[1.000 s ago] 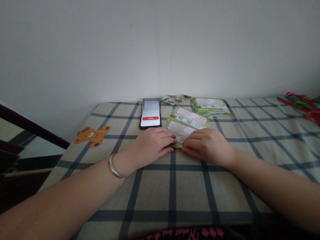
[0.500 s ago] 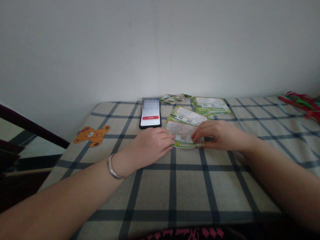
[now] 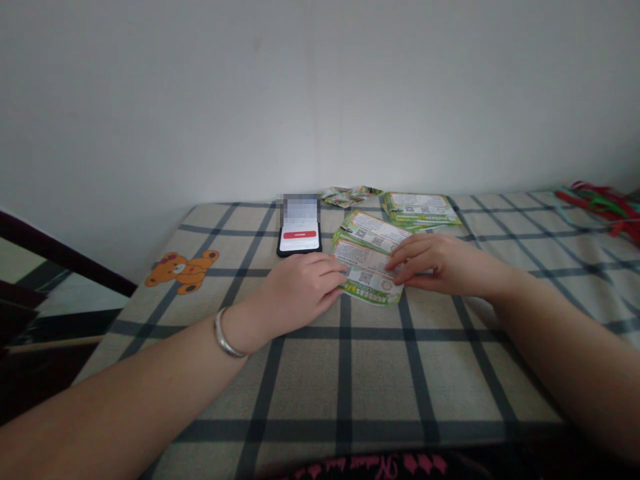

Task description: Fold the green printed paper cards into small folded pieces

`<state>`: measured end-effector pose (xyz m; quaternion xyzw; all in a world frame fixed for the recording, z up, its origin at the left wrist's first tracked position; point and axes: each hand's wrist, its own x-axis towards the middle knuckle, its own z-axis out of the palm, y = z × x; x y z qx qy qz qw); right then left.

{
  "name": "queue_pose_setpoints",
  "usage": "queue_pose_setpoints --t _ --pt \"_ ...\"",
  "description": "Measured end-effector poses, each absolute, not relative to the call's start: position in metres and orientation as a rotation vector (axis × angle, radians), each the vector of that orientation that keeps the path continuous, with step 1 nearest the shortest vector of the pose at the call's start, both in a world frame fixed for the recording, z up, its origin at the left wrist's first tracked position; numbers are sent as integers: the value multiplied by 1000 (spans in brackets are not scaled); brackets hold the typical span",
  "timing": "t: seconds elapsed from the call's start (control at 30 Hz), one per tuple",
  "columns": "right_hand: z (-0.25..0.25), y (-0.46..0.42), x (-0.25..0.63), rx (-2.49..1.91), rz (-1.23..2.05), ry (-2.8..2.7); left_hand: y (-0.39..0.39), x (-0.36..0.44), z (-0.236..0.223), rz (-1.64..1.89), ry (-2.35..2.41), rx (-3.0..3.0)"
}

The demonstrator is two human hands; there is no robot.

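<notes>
A flat green-and-white printed packet with square codes lies in front of me, turned slightly clockwise. My left hand, with a silver bangle at the wrist, rests its fingers together on the packet's left edge. On the right edge, my right hand curls its fingers over the packet, the thumb tucked low. Another printed packet lies just behind, partly covered by the front one. What the undersides of my fingers touch is hidden.
A phone with a lit screen lies left of the packets. Farther back are crinkled packets and a stack of packets. Red and green strips lie far right. A checked cloth with a bear picture covers the table.
The front packet has turned a little clockwise, its lower right edge coming nearer to me. My right hand has shifted slightly up and right. The left hand has barely moved.
</notes>
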<state>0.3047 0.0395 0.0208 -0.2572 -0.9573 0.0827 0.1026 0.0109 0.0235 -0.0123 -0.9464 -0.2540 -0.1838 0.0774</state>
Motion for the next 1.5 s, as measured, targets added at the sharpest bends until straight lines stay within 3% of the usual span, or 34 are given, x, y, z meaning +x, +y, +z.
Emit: queue_pose_setpoints --t 0.5,0.83,1.03,1.37,1.5 --pt "22 13 273 -685 694 -2743 18 15 -9 -554 -917 -2768" --pt "17 -2 262 -858 705 -2654 18 12 -3 -567 -813 -2977" --pt "12 -3 256 -731 1036 -2478 15 11 -1 -598 -678 -3137" --pt "-7 5 248 -1142 461 -2617 14 14 -4 -703 -934 -3160" --pt "-10 7 248 -1221 383 -2578 14 15 -6 -670 -998 -3147"
